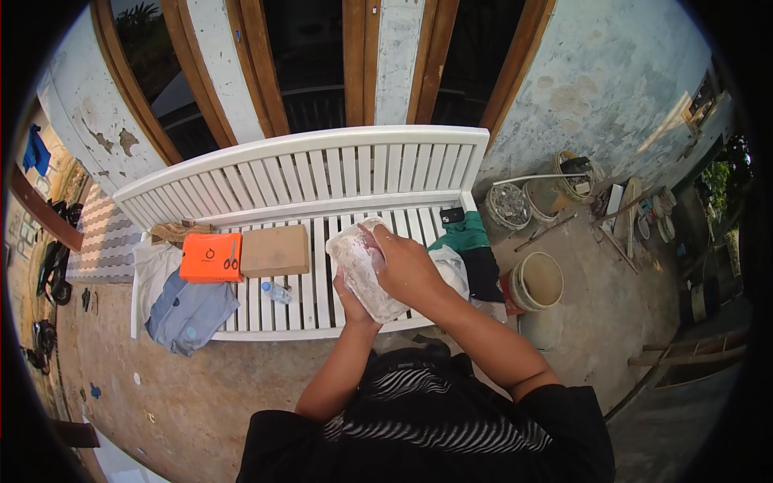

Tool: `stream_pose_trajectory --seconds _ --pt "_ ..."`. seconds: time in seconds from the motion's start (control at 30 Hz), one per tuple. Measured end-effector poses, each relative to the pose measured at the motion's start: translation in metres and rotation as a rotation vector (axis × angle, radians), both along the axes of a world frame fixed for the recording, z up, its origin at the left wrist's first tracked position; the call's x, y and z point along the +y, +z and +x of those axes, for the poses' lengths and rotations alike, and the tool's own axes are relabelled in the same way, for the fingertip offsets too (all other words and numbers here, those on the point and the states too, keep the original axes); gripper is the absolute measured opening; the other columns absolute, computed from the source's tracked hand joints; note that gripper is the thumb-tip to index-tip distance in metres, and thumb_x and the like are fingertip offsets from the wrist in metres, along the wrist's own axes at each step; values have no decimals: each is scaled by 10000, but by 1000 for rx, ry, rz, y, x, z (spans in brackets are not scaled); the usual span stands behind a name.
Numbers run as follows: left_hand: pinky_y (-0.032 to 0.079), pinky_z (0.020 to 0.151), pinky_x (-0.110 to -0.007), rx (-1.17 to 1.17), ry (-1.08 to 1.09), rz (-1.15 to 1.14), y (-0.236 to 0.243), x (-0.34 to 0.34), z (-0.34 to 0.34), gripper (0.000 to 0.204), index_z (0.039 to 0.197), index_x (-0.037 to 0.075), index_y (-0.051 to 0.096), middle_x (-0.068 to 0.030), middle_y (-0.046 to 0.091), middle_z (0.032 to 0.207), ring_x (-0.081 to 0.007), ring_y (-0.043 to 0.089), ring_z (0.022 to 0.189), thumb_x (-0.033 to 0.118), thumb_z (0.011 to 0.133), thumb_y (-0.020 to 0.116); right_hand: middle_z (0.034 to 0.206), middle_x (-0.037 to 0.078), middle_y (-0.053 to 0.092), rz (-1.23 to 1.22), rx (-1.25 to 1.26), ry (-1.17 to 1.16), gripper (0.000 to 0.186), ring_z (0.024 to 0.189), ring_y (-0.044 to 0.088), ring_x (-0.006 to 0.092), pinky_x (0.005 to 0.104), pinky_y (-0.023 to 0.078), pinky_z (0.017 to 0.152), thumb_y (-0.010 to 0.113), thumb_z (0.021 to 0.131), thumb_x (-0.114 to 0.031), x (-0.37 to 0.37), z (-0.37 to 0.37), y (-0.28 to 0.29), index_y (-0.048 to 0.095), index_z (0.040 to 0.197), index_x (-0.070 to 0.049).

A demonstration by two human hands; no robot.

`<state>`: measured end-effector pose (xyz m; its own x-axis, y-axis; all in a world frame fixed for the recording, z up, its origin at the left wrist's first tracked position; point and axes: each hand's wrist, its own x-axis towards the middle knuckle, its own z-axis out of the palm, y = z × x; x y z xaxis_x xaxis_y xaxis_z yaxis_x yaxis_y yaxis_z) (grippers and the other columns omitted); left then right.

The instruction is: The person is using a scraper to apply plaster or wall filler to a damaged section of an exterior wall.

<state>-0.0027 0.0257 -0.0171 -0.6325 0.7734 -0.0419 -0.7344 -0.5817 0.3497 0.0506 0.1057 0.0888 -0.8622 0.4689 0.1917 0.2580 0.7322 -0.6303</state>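
A pale, dusty rectangular block or shallow tub (348, 262), smeared with white, is held tilted in front of my chest, above the slatted bench; which of the two it is I cannot tell. My left hand (354, 304) grips its lower left side from beneath, the thumb along the edge. Over its upper right part lies my right hand (401, 262), fingers curled down against the whitened surface. Whatever sits under those fingers is hidden.
On the white bench (338, 332) lie an orange box (201, 262), scissors (231, 256), a brown carton (275, 251), a small bottle (276, 292), grey-blue cloth (185, 310), green cloth (463, 233) and a dark phone (452, 215). Buckets (538, 282) stand to the right.
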Motion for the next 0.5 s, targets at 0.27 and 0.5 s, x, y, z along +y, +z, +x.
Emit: stream_pose_trajectory --seconds 0.27,0.5 --pt "354 1088 -423 47 36 2 9 2 0 673 1448 109 347 -109 451 1415 -280 451 1292 551 942 294 816 274 629 13 17 -59 267 789 621 456 511 485 706 578 834 -43 -5 13 25 497 1077 30" --pt "366 1076 -425 73 25 -3 13 7 3 677 1446 123 350 -106 455 1408 -277 455 1286 569 941 285 807 276 628 -36 59 -21 288 783 621 455 512 487 696 599 826 -70 -2 12 26 501 1071 47"
